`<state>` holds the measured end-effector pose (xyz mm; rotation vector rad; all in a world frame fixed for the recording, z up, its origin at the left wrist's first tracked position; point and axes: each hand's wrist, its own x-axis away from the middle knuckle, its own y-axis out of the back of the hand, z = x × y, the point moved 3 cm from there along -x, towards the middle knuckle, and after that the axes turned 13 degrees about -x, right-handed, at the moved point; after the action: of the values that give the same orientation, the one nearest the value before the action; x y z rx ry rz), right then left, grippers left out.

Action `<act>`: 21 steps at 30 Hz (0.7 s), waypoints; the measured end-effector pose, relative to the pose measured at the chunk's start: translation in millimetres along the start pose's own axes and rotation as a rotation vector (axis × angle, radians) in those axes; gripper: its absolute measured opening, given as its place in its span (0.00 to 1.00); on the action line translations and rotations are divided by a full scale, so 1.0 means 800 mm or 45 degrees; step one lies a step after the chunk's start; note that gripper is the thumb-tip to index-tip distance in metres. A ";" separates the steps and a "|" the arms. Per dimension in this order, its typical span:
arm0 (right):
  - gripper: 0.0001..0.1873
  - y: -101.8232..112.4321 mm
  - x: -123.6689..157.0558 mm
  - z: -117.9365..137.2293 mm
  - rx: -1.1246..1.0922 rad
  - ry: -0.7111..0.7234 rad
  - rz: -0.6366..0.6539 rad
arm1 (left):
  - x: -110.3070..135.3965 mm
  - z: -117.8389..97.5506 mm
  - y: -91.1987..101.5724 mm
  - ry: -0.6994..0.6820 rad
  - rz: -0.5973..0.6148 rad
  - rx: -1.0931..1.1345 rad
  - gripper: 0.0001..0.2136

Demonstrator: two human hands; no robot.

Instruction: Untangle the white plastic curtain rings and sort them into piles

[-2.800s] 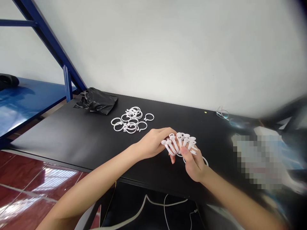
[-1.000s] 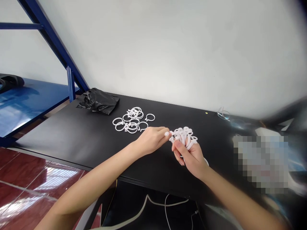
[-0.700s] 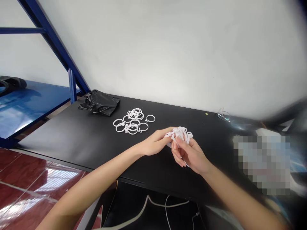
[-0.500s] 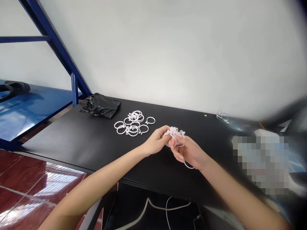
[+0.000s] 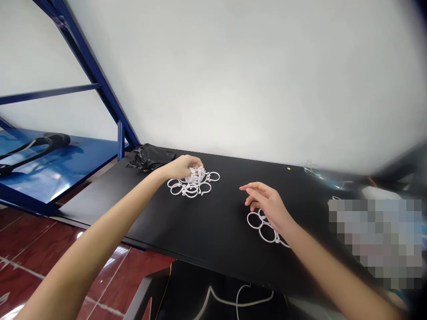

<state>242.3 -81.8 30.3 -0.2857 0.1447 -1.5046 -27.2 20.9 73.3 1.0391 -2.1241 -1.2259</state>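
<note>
My left hand [image 5: 182,166] is stretched out to the pile of white plastic rings [image 5: 191,184] on the black table [image 5: 140,209]. Its fingers are curled over a bunch of white rings at the top of the pile. My right hand [image 5: 267,203] hovers over the table with fingers loosely spread and nothing in them. Just under and beside it lie a few white rings [image 5: 263,226] flat on the table.
A crumpled black plastic bag [image 5: 150,156] lies at the table's back left corner. A blue metal frame [image 5: 93,66] with a blue shelf [image 5: 43,155] stands to the left. A clear ring-like item [image 5: 313,170] sits near the wall. White cables [image 5: 233,302] hang under the table's front edge.
The bunch of rings held between both hands has left my right hand. My left hand has moved left to the ring pile, still closed on rings. The right hand has opened.
</note>
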 end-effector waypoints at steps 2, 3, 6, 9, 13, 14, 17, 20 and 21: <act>0.12 0.004 -0.001 -0.002 -0.021 -0.018 0.000 | 0.002 0.025 0.004 0.046 0.115 -0.021 0.18; 0.12 0.006 -0.002 -0.003 -0.030 -0.030 -0.002 | 0.003 0.037 0.003 0.066 0.126 -0.054 0.18; 0.12 0.010 -0.003 -0.006 -0.052 -0.057 -0.018 | 0.008 0.063 -0.004 0.122 0.055 -0.135 0.19; 0.13 0.010 -0.004 -0.003 -0.051 -0.058 -0.034 | 0.018 0.077 -0.006 0.152 0.011 -0.075 0.21; 0.15 0.011 -0.007 0.020 0.084 0.038 -0.026 | 0.033 0.083 0.002 0.113 -0.021 0.054 0.23; 0.15 0.012 -0.005 0.030 0.186 0.078 0.001 | 0.037 0.083 0.004 0.108 -0.018 0.052 0.22; 0.14 0.023 0.008 0.057 0.786 0.042 0.217 | 0.045 0.076 0.005 0.152 -0.056 -0.095 0.20; 0.13 0.053 0.030 0.073 1.334 -0.059 0.271 | 0.050 0.050 0.000 0.207 -0.321 -0.391 0.18; 0.14 0.065 0.037 0.074 1.434 -0.060 0.237 | 0.051 0.036 -0.004 0.198 -0.437 -0.468 0.16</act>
<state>310.4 -103.2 75.1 0.5823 -0.6868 -1.1893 -70.5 2.2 58.1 1.3092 -1.5659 -1.5638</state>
